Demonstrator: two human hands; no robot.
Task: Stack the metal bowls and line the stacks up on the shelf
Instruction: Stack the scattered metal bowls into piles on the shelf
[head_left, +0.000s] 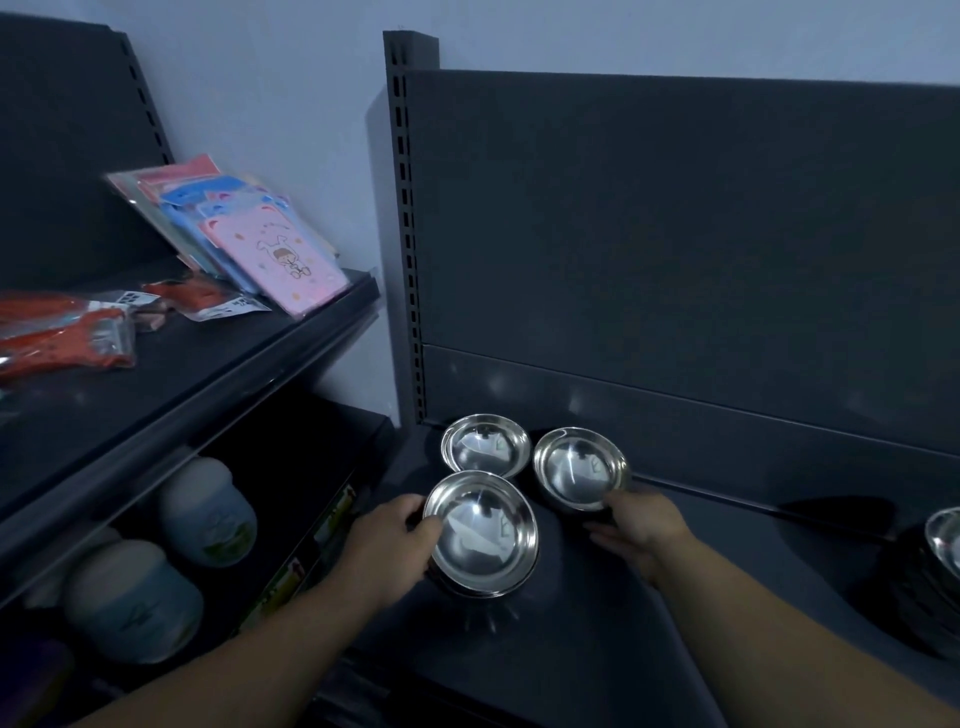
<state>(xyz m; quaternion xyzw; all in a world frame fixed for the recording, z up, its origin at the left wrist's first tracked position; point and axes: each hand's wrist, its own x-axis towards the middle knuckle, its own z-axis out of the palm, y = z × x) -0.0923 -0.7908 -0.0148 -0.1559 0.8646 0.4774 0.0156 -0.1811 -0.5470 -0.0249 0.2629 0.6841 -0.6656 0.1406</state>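
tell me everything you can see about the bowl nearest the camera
The front bowl is round, shiny metal, empty, open side up, tipped slightly. Extra rims under its near edge show it tops a small stack. It is low over the dark shelf, before the back bowl and right bowl; whether it rests there is unclear. The left hand grips its left side, thumb over the rim.

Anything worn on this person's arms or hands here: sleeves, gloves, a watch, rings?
Nothing that shows. The left hand and right hand are ungloved, with no rings visible in the dim light. The left forearm and right forearm are bare down to the frame's edge: no sleeves, watch or bands.
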